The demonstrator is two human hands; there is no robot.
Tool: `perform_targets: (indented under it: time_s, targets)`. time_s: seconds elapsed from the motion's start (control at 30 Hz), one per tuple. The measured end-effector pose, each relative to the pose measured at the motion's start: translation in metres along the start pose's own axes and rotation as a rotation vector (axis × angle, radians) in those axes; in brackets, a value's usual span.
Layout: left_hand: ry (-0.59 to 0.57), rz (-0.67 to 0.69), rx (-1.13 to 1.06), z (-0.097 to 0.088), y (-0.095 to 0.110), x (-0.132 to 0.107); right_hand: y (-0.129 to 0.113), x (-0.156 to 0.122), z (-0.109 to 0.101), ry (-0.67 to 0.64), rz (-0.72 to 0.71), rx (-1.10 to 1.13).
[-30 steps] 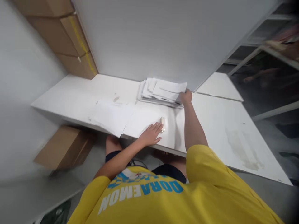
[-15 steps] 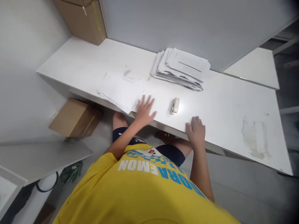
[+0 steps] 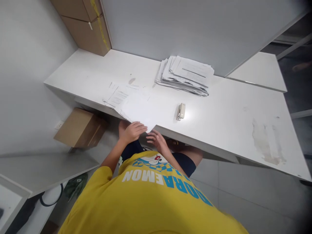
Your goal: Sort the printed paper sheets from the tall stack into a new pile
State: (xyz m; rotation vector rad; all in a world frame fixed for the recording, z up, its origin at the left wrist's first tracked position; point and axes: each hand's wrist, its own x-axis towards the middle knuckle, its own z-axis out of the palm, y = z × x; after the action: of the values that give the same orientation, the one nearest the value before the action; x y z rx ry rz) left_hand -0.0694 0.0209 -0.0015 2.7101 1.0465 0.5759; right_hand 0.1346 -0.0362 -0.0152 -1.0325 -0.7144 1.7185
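White paper sheets (image 3: 138, 105) lie near the front edge of the desk, their near corner jutting out past it. My left hand (image 3: 135, 131) is closed on the front edge of these sheets, fingers together on top and thumb hidden. Just right of that corner, my right hand (image 3: 157, 139) hangs below the desk edge with its fingers apart, close to the paper; whether it touches is hard to see. A small beige stapler (image 3: 181, 111) rests on the desk to the right of the sheets. Behind it sits a thick stack of printed papers (image 3: 186, 74).
The long white desk (image 3: 224, 113) bears brownish stains (image 3: 265, 139) at its right end. Cardboard boxes (image 3: 85, 31) stand at its back left corner against a grey panel (image 3: 195, 29). Another cardboard box (image 3: 75, 126) is below on the left.
My left hand has moved left and down onto the sheets' front edge. From the desk edge, my right hand has swung left to the paper corner. The top sheets have shifted, exposing printed text beneath.
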Motion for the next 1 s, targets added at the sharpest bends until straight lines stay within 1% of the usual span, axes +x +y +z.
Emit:
perform_targets:
  time_s: [0.07, 0.13, 0.2, 0.3, 0.33, 0.37, 0.43, 0.5, 0.57, 0.63, 0.73, 0.8, 0.9, 1.0]
  targets:
    - [0.010, -0.004, -0.023, 0.005, 0.010, 0.000, -0.009, 0.008, 0.004, 0.050, 0.026, 0.038]
    - [0.010, -0.028, -0.012, 0.008, 0.015, -0.001, -0.017, 0.011, 0.003, 0.087, 0.031, 0.016]
    - [0.006, -0.084, 0.037, 0.008, 0.013, -0.002, -0.022, 0.011, -0.001, 0.112, 0.023, -0.017]
    - [0.038, -0.236, 0.125, 0.008, 0.003, -0.004, -0.022, 0.008, -0.007, 0.140, 0.033, -0.017]
    - [0.048, -0.262, 0.134, 0.009, -0.001, -0.005, -0.021, 0.007, -0.007, 0.138, 0.050, -0.003]
    - [0.051, -0.263, 0.130, 0.010, -0.004, -0.006, -0.020, 0.006, -0.008, 0.132, 0.067, 0.013]
    - [0.036, -0.190, 0.095, 0.011, -0.007, -0.007, -0.016, 0.006, -0.006, 0.138, 0.082, 0.037]
    - [-0.002, -0.080, 0.056, 0.012, -0.007, -0.006, -0.013, 0.007, -0.005, 0.196, 0.056, 0.031]
    - [-0.030, -0.034, 0.048, 0.010, -0.006, -0.005, -0.012, 0.009, -0.005, 0.271, 0.015, 0.000]
    - [-0.026, -0.091, 0.082, 0.007, -0.006, -0.003, -0.012, 0.009, -0.009, 0.321, 0.007, -0.039]
    - [0.004, -0.288, 0.179, 0.002, -0.013, -0.002, -0.017, 0.004, -0.021, 0.390, 0.009, -0.124]
    - [0.009, -0.388, 0.222, -0.001, -0.021, -0.002, -0.021, -0.002, -0.030, 0.440, -0.019, -0.203]
    - [0.007, -0.426, 0.222, -0.003, -0.031, 0.000, -0.023, -0.009, -0.039, 0.469, -0.039, -0.284]
    - [0.001, -0.432, 0.216, -0.006, -0.036, 0.003, -0.020, -0.009, -0.041, 0.504, -0.029, -0.278]
